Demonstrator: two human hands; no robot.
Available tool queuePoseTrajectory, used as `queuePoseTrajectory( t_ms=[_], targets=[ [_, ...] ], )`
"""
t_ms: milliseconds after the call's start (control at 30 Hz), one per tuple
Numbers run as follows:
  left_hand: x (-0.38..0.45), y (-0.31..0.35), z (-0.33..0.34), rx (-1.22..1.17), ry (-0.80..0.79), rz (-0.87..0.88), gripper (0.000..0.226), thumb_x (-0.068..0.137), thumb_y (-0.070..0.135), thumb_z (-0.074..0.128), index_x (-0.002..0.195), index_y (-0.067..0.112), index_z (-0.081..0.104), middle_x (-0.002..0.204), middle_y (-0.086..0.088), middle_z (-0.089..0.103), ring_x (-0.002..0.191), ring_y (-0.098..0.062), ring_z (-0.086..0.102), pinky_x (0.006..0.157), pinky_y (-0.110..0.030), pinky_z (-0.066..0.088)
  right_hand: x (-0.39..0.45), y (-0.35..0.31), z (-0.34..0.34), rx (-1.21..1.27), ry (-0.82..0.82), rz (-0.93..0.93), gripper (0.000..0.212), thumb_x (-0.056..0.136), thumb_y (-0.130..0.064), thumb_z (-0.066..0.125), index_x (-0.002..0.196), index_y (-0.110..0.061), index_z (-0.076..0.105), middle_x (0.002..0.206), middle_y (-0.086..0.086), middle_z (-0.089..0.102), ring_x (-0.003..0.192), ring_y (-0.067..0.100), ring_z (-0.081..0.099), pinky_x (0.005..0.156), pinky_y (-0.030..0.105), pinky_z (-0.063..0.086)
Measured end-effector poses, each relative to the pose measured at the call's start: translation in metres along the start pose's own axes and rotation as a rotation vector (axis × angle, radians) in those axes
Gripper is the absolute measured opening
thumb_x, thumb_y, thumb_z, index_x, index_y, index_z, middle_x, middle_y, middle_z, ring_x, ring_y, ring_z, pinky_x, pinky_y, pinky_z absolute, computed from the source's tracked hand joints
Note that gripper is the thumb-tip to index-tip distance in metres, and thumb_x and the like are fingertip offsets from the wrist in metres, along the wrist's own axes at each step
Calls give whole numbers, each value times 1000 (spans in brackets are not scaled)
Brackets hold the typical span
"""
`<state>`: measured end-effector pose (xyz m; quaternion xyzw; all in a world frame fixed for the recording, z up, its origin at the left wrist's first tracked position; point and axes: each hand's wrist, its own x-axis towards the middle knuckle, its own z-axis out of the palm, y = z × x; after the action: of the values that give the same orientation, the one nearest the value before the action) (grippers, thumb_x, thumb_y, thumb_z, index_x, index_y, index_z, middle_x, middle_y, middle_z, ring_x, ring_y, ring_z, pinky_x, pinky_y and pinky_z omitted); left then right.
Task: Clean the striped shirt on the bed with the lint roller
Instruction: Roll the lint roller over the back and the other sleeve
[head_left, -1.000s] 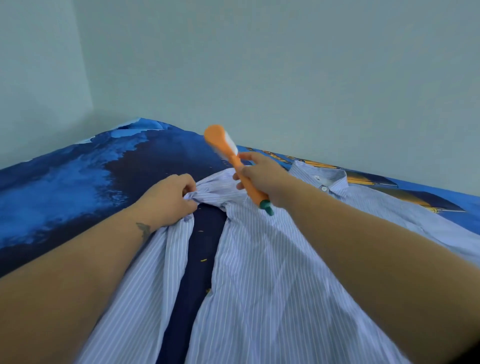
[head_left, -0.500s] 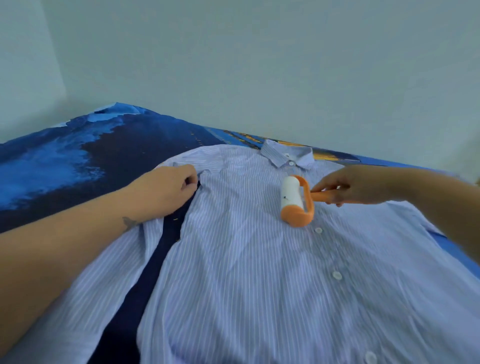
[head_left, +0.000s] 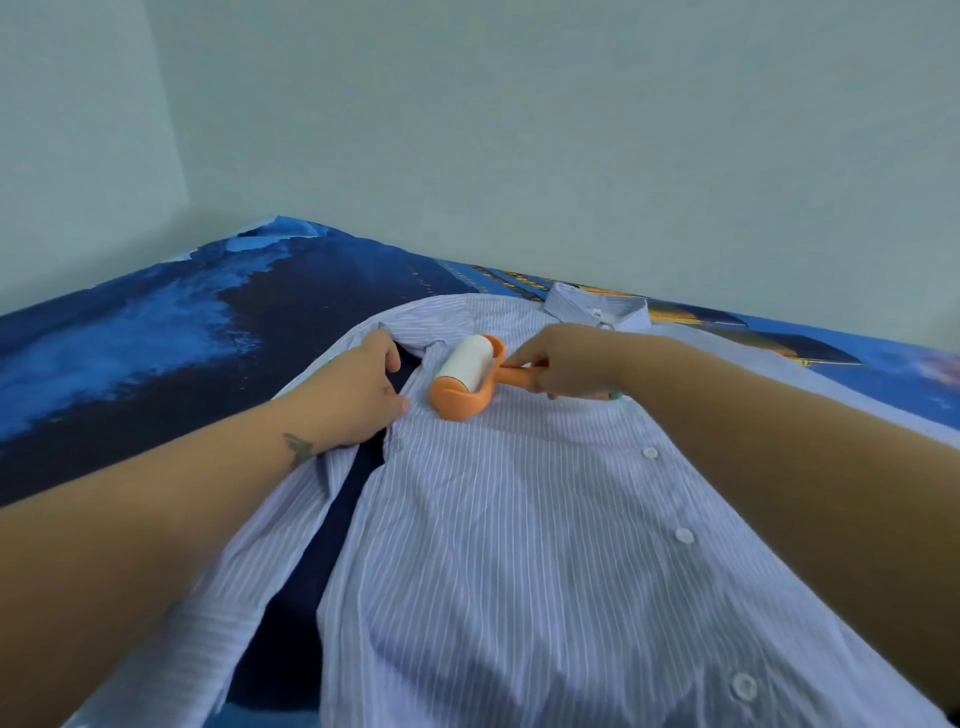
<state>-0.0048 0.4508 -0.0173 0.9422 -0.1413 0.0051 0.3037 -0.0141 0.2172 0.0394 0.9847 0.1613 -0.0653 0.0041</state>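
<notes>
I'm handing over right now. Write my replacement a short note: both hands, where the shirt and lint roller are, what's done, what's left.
Left hand: rests on the striped shirt near its left shoulder, fingers at the fabric edge, pinning it to the bed.
Right hand: grips the orange handle of the lint roller.
Roller: white drum lying on the upper chest, below the collar.
Shirt: spread flat, front up, buttoned.
Done: roller placed on the cloth.
Left: I can't tell how much has been rolled; assume chest, lower front and sleeves remain.

A blue printed bedsheet meets pale walls
</notes>
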Motion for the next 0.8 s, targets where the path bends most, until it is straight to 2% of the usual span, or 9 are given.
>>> queuePoseTrajectory(
  t_ms=[133, 267, 400, 567, 633, 700, 800],
  targets=[
    [-2, 0, -2, -15, 9, -37, 34, 83, 23, 68, 104, 20, 42, 85, -2, 65, 74, -16, 57, 60, -28, 40, 12, -24, 0, -35, 22, -24, 35, 98, -35, 40, 122, -23, 62, 91, 5, 60, 81, 17, 50, 73, 27, 32],
    [-3, 3, -1, 13, 6, -60, 32, 85, 20, 67, 104, 19, 41, 86, -3, 66, 77, -19, 58, 62, -28, 40, 0, -17, -2, -38, -15, 9, 32, 97, -28, 43, 124, -26, 60, 90, 1, 60, 81, 17, 53, 76, 30, 38],
    [-6, 6, 0, 59, 31, -41, 29, 85, 17, 64, 103, 18, 41, 87, -4, 66, 79, -21, 59, 63, -30, 40, -31, 16, -1, -11, -44, 75, 28, 97, -33, 45, 118, -29, 63, 69, -12, 57, 75, 14, 63, 69, 26, 40],
    [-12, 10, 3, 129, 91, -45, 26, 84, 16, 62, 100, 19, 42, 86, -5, 64, 80, -24, 60, 65, -34, 44, -84, 60, -9, -106, -116, 201, 28, 96, -35, 46, 121, -40, 59, 74, -14, 64, 74, 4, 60, 68, 23, 40],
    [-14, 14, 3, 145, 113, -51, 25, 84, 15, 61, 101, 17, 44, 87, -5, 63, 79, -23, 59, 64, -33, 42, -104, 72, -17, -160, -164, 244, 27, 95, -36, 45, 118, -37, 61, 81, -12, 66, 76, 7, 61, 70, 24, 44],
    [-19, 19, 3, 173, 133, -55, 23, 85, 15, 58, 104, 13, 45, 89, -7, 63, 78, -24, 58, 63, -33, 40, -121, 80, -25, -191, -146, 270, 28, 95, -37, 46, 118, -32, 61, 90, -10, 64, 81, 9, 58, 76, 26, 44],
    [-32, 26, 5, 242, 178, -70, 26, 90, 20, 50, 113, 8, 45, 104, -12, 63, 83, -27, 57, 67, -35, 43, -142, 84, -33, -99, -80, 265, 24, 93, -27, 51, 113, -36, 61, 80, -16, 61, 74, 3, 56, 70, 23, 42]
  ],
)
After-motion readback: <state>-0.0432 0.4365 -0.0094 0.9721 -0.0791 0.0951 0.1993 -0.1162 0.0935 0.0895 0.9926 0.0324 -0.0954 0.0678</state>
